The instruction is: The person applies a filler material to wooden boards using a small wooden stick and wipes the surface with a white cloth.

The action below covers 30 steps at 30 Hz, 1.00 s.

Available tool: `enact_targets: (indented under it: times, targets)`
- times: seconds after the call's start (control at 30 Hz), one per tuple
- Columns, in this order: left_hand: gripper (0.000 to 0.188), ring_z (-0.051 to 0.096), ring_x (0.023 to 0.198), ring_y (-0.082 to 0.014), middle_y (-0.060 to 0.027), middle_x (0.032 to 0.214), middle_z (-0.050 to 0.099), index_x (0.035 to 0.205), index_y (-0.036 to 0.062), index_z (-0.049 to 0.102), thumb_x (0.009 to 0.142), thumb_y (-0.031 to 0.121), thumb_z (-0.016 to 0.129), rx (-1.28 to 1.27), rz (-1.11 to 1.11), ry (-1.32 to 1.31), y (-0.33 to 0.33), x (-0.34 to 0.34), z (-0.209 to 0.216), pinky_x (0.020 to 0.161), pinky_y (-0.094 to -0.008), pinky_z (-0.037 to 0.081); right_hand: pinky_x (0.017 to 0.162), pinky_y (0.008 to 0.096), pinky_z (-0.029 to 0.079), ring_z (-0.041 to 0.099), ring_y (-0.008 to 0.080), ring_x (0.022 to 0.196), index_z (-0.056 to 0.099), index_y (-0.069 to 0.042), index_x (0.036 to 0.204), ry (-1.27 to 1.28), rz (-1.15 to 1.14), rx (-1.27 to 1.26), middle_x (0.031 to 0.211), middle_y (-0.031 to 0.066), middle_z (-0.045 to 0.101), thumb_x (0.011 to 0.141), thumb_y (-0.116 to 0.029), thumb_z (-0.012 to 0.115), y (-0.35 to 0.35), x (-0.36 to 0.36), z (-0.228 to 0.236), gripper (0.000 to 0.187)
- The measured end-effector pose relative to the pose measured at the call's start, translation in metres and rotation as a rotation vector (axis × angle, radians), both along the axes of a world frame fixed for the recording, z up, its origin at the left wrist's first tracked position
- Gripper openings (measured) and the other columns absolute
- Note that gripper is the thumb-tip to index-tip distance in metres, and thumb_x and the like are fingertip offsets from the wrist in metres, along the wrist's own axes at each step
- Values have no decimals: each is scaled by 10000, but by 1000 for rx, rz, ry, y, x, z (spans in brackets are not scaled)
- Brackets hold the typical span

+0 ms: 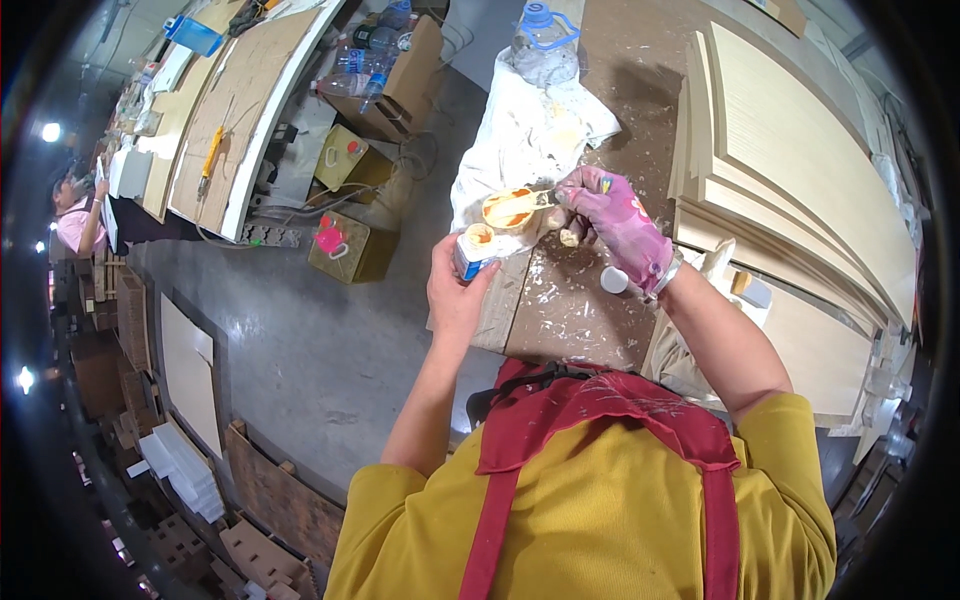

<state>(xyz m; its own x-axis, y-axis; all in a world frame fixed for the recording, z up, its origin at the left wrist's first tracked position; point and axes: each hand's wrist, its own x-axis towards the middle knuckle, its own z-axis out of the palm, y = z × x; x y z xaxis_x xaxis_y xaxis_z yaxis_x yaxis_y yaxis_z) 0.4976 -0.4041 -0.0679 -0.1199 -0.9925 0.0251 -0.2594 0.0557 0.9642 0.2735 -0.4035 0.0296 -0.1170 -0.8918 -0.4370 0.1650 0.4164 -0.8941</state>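
At the left, the person's bare left hand [458, 300] has its fingers wrapped round a small blue-and-white container [467, 262], held near the left edge of the paint-spattered brown surface [560, 320]. The container's round mouth faces up towards the camera, its cream rim smeared inside with yellow-orange. Just beyond it, over a rumpled, stained white cloth [515, 120], is a shallow round dish [490, 213] — cream-coloured paste coats its inside, streaked and blotched with strong orange, uneven rather than blended. Whether the dish rests wholly on the cloth I cannot tell. A flat, pale spatula [535, 201] reaches into it from the right, its blade covering part of the paste. The right hand [620, 225], in a grimy pink patterned glove, grips the spatula's other end between closed fingers. Right of the dish, near the gloved wrist, lies a round white cap [614, 280] — then, farther right, stacked pale boards [810, 130].
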Motion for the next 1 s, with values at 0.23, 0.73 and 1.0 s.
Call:
enact_targets:
  times: [0.23, 0.73, 1.0]
  targets:
    - [531, 611, 923, -181, -136, 1029, 619, 1190, 11, 481, 734, 76, 747, -13, 8, 3, 0, 0, 0, 793, -301, 487, 520, 248, 451, 582, 100, 598, 570, -36, 885, 468, 152, -321, 687, 27, 618, 910, -178, 526, 3, 7, 5, 151]
    - [520, 608, 923, -187, -138, 1022, 616, 1182, 6, 481, 739, 81, 745, -14, 2, -31, 0, -1, 2, 809, -301, 477, 565, 242, 471, 573, 101, 616, 563, 6, 900, 232, 267, -158, 701, 60, 625, 900, -155, 477, -17, 4, -9, 183]
    - [518, 605, 925, -175, -129, 1018, 620, 1182, 6, 479, 744, 72, 745, 26, -8, 5, 1, 0, 4, 815, -295, 475, 560, 371, 488, 633, 303, 646, 588, -76, 912, 823, 246, -473, 721, 156, 637, 856, -200, 582, 4, 11, 9, 136]
